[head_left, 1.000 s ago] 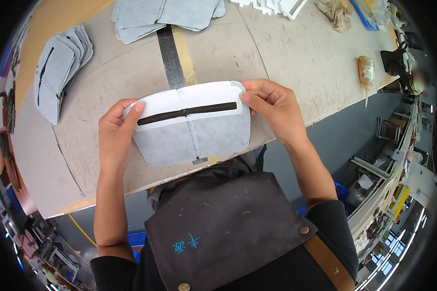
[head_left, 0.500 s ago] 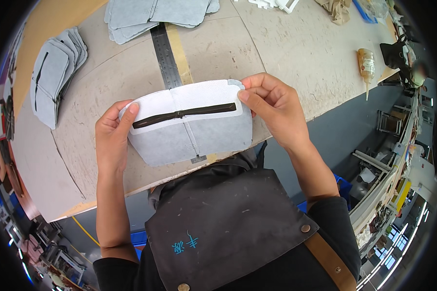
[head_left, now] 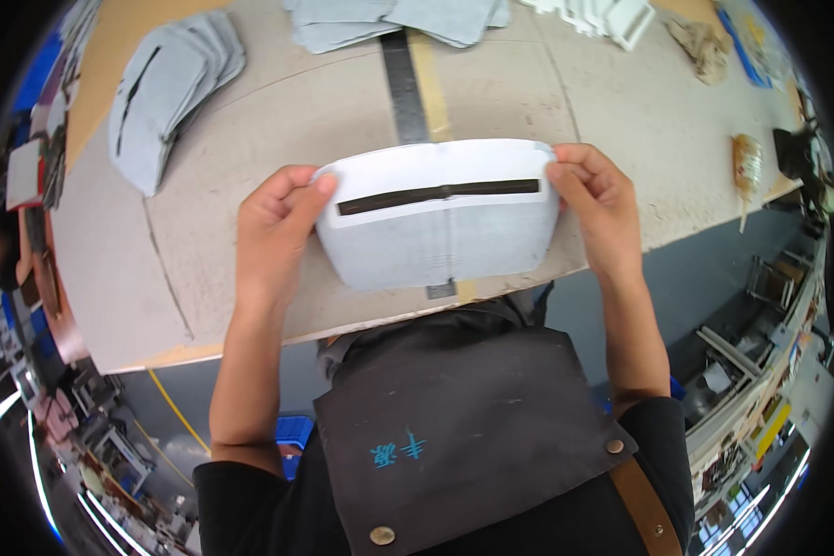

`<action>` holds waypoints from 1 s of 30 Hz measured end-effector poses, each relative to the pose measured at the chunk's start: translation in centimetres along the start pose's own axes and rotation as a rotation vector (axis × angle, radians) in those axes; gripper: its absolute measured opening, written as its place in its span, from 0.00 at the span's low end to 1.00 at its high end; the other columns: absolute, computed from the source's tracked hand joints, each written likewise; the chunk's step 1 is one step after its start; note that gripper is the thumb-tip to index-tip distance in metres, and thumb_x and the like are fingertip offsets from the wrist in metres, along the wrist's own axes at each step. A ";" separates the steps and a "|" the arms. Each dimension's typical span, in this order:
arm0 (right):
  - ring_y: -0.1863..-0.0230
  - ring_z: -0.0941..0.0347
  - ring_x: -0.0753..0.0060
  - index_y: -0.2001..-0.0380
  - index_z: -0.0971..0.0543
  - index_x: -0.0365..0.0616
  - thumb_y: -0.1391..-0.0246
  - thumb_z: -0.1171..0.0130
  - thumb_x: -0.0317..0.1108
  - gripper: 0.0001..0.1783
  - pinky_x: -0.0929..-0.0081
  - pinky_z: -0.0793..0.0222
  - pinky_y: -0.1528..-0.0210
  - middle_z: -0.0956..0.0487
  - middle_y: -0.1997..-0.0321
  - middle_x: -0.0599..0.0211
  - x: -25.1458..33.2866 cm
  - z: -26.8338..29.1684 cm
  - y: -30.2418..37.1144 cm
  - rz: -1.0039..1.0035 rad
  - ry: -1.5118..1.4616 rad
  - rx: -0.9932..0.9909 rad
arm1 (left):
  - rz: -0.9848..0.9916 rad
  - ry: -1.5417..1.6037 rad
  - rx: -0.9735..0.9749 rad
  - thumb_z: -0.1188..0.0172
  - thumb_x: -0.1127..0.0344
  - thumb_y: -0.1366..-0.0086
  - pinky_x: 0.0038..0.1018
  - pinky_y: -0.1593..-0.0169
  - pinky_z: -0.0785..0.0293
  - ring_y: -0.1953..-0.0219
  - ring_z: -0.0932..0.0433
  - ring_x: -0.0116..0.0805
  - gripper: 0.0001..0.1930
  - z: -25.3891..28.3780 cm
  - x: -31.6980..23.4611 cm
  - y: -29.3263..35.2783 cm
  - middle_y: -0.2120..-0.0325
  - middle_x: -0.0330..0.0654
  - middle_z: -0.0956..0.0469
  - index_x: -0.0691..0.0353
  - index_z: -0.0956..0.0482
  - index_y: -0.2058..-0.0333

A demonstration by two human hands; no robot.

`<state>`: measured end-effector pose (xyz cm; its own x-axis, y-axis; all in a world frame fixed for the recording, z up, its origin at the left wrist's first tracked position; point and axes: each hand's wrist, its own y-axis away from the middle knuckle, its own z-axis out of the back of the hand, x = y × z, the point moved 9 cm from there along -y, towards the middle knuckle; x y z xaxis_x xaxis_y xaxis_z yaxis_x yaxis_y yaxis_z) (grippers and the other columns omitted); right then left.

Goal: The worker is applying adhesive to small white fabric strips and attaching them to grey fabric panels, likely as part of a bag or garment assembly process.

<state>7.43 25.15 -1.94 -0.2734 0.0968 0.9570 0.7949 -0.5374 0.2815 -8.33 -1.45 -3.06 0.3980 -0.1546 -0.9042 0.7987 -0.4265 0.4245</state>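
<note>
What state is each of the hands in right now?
Left hand: closed, holding the gray-white panel at its upper left corner.
Right hand: closed, holding the same panel's upper right corner.

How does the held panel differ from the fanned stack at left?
The held panel is pinched at both ends; the fanned stack lies untouched. The panel's dark strip runs nearly level; the stack's slants steeply. The panel has a white band; the stack's top looks grey. Both show a dark strip.

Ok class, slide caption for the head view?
Left hand and right hand hold a grey panel with a black strip over a worktable.
</note>
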 end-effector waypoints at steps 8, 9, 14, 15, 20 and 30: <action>0.67 0.29 0.89 0.58 0.22 0.38 0.41 0.42 0.30 0.10 0.85 0.38 0.66 0.18 0.66 0.73 -0.7 0.1 -0.6 -0.043 0.078 -0.029 | -0.014 -0.005 0.010 0.38 0.67 0.34 0.15 0.64 0.36 0.72 0.29 0.14 0.07 -0.9 -1.1 1.1 0.74 0.33 0.19 0.65 0.21 0.63; 0.67 0.29 0.89 0.58 0.22 0.38 0.41 0.42 0.30 0.10 0.86 0.38 0.66 0.18 0.66 0.73 -0.7 0.1 -0.6 -0.043 0.083 -0.033 | -0.020 -0.024 0.015 0.39 0.67 0.34 0.15 0.64 0.36 0.72 0.29 0.14 0.07 -0.9 -1.1 1.2 0.74 0.34 0.19 0.65 0.21 0.63; 0.68 0.30 0.89 0.57 0.22 0.37 0.41 0.42 0.30 0.10 0.86 0.39 0.66 0.18 0.67 0.73 -0.6 -0.1 -0.7 -0.034 0.084 -0.027 | -0.038 -0.004 0.023 0.38 0.67 0.34 0.16 0.64 0.35 0.72 0.29 0.14 0.07 -0.8 -1.1 1.1 0.74 0.33 0.19 0.65 0.21 0.62; 0.68 0.30 0.89 0.56 0.22 0.37 0.41 0.42 0.30 0.11 0.87 0.39 0.66 0.18 0.67 0.73 -0.6 0.0 -0.7 -0.034 0.092 -0.031 | -0.036 0.002 0.028 0.38 0.68 0.35 0.16 0.64 0.35 0.71 0.28 0.15 0.07 -0.8 -1.0 1.0 0.74 0.34 0.19 0.65 0.21 0.62; 0.68 0.29 0.89 0.52 0.23 0.35 0.45 0.38 0.27 0.17 0.87 0.34 0.64 0.19 0.67 0.72 -0.5 -1.3 -0.6 -0.053 0.010 0.019 | -0.053 -0.049 0.086 0.36 0.75 0.40 0.18 0.59 0.28 0.65 0.23 0.20 0.12 -1.4 -0.7 1.0 0.67 0.37 0.19 0.67 0.23 0.58; 0.63 0.23 0.82 0.56 0.21 0.32 0.51 0.34 0.21 0.17 0.83 0.28 0.57 0.18 0.62 0.67 1.2 -2.7 -2.8 -0.122 0.072 0.221 | -0.037 -0.089 0.091 0.34 0.79 0.43 0.20 0.57 0.24 0.61 0.20 0.25 0.17 -0.5 -0.4 -0.9 0.63 0.45 0.18 0.70 0.26 0.55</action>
<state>3.39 24.49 -1.75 -0.4056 0.0856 0.9100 0.8508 -0.3287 0.4101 -9.01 -0.60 -3.08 0.3242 -0.2143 -0.9214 0.7663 -0.5117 0.3886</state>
